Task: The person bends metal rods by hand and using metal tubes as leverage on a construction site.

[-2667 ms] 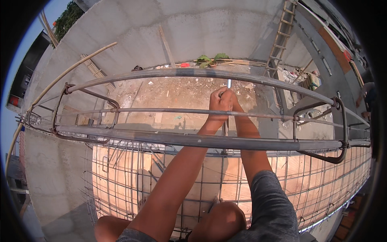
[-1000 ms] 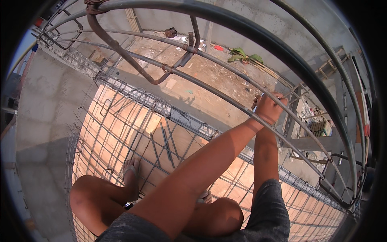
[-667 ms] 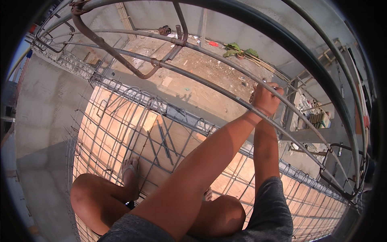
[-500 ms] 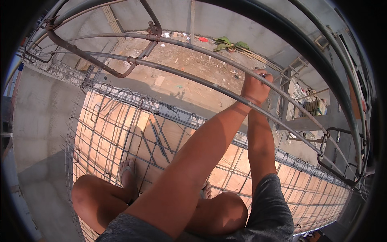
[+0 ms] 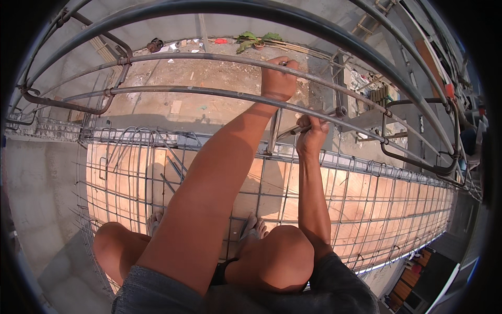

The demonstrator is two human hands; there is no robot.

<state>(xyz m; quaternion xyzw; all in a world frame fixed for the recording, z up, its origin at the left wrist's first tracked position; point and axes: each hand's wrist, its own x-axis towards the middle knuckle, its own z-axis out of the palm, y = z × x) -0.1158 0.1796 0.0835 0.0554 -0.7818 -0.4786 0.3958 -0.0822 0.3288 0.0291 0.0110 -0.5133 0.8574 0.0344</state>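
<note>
My left hand (image 5: 280, 81) is closed in a fist at the upper thin steel bar (image 5: 225, 57) of a rebar cage. A small dark thing shows at the top of that fist; I cannot make out what it is. Nearer to me, my right hand (image 5: 312, 137) is wrapped round a dark metal hand tool (image 5: 298, 130). A round end (image 5: 340, 111) shows to the right of this hand, by the lower bar (image 5: 209, 91). The tool's exact kind is unclear. Beside it a short metal piece (image 5: 273, 133) points down.
A thick dark bar (image 5: 209, 8) arches across the top. Bent stirrups (image 5: 389, 136) join the bars. Under my bare feet, a rebar grid (image 5: 366, 201) lies over plywood (image 5: 120, 167). Beyond is a lower dirt floor (image 5: 157, 73) with debris and a potted plant (image 5: 256, 43).
The view has turned, so the scene sits further left and higher. My right hand, hidden behind the left before, has drawn back toward me and shows with the metal tool.
</note>
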